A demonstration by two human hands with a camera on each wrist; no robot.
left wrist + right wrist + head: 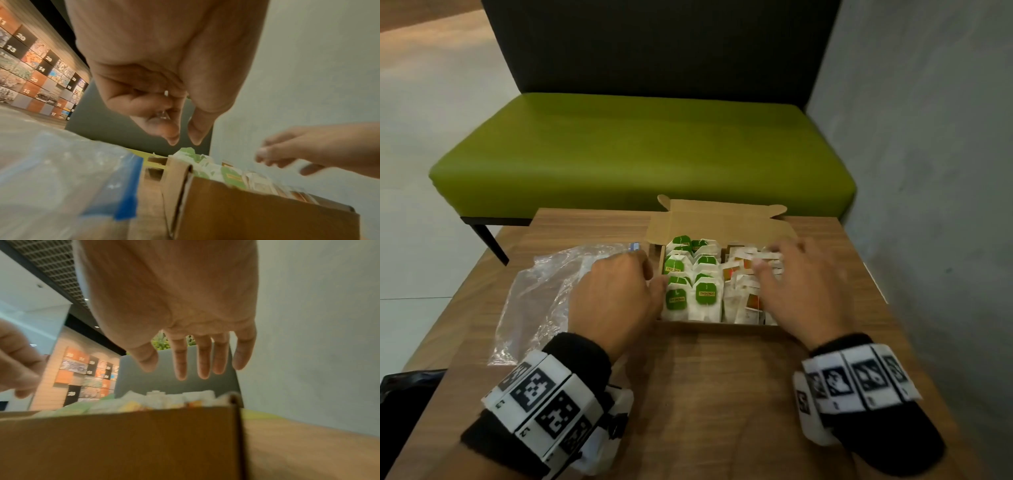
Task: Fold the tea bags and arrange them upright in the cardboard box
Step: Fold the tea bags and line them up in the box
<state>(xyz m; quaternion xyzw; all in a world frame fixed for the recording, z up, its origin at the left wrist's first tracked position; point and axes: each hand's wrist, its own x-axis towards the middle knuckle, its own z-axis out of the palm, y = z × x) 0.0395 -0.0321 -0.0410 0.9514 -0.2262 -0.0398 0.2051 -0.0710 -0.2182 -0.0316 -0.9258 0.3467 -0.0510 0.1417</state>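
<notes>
The left hand (616, 294) hung at the left edge of the cardboard box (717, 327), its fingers loosely curled with thumb and forefinger tips close together and nothing between them. The right hand (801, 291) hovered over the right half of the box with its fingers straight and spread, holding nothing; in the head view the fingertips were blurred, so whether they touched the bags could not be told.

The box sat at the far middle of a wooden table (715, 394) with a warm brown grain, its lid flap (722, 219) standing open at the back. Inside, the tea bags stood upright in rows: green-tagged tea bags (693, 277) filled the left half and orange-tagged tea bags (746, 291) the right.

Just left of the box a crumpled clear plastic bag (541, 294) with a blue zip strip lay flat on the table, partly under the left wrist. Both wrists wore black bands carrying white blocks with black square markers.

Beyond the table stood a green cushioned bench (640, 150) with a dark backrest (654, 48), set against a grey wall (928, 154) on the right. The wrist views showed a far wall panelled with numbered orange and black tiles (30, 71) and photographs, under a dark grid ceiling (53, 262)
</notes>
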